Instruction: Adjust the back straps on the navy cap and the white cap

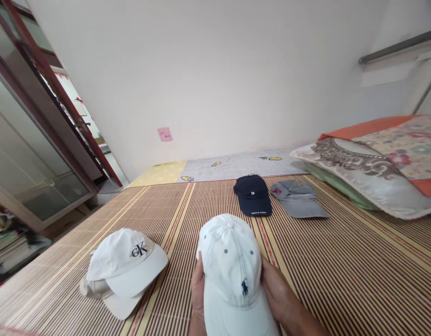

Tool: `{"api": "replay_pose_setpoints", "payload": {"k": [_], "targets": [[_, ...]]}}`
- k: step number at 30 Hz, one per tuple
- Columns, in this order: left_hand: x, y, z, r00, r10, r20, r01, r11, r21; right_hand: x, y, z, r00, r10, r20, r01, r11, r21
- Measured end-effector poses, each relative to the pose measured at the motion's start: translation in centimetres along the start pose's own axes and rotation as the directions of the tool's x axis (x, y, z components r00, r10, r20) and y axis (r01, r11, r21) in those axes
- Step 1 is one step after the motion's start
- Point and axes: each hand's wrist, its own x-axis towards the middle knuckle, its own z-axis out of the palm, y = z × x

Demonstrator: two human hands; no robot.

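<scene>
Between my two hands is a white baseball cap (229,266) with a small dark-blue embroidered emblem, its brim pointing down toward me. My left hand (198,294) grips its left side, the fingers partly hidden behind the cap. On the right side my right hand (278,289) holds it, fingertips out of sight behind the crown. To the left lies a white cap (121,261) with black letters, resting on a beige cap (122,305) that shows beneath it. Farther back sit a navy cap (253,196) and, beside it, a grey cap (299,198) with a red mark.
A striped bamboo mat (187,219) covers the bed. Pillows (369,172) are stacked at the right. Checked cloth (232,165) runs along the wall (222,84), which bears a pink note (164,134). A glass-panelled cabinet (33,154) and a doorway stand at the left.
</scene>
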Motion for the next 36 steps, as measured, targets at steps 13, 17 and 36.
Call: {"api": "replay_pose_setpoints", "payload": {"k": [13, 17, 36], "targets": [[-0.1, -1.1, 0.1, 0.996, -0.041, -0.079, 0.041, 0.999, 0.000, -0.7, -1.4, 1.5, 0.999, 0.012, -0.039, -0.008, 0.994, 0.112], [0.1, -1.1, 1.9, 0.965, -0.122, -0.231, 0.118, 0.992, -0.032, -0.6, -1.6, 1.4, 1.000, -0.005, -0.024, 0.006, 0.997, 0.078], [0.9, -1.7, 1.6, 0.969, -0.119, -0.215, 0.134, 0.989, 0.056, -0.6, -1.8, 1.3, 1.000, -0.001, 0.023, -0.002, 0.992, 0.126]]}}
